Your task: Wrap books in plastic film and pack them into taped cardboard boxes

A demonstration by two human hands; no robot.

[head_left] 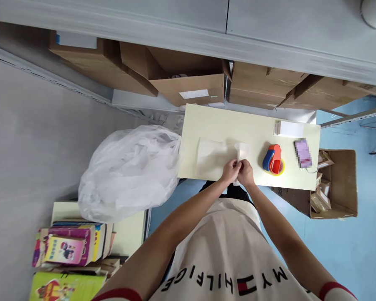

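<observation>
A thin white wrapping sheet (208, 156) lies partly flat on the cream table (203, 121), and its right end is folded into a narrow strip. My left hand (230, 171) pinches the near part of this fold. Right beside it, my right hand (246, 172) is closed on the same fold, the fingertips of both hands meeting. Whether something lies inside the fold is hidden. To the right of my hands stands a red and blue tape dispenser (273, 159) with a yellow-edged roll.
A stack of white cards or labels (289, 128) and a phone (302, 153) lie at the table's right. A large white plastic bag (131, 173) bulges at the left. Open cardboard boxes (191, 85) line the shelf behind; another carton (341, 184) holds small boxes. Books (72, 246) are stacked lower left.
</observation>
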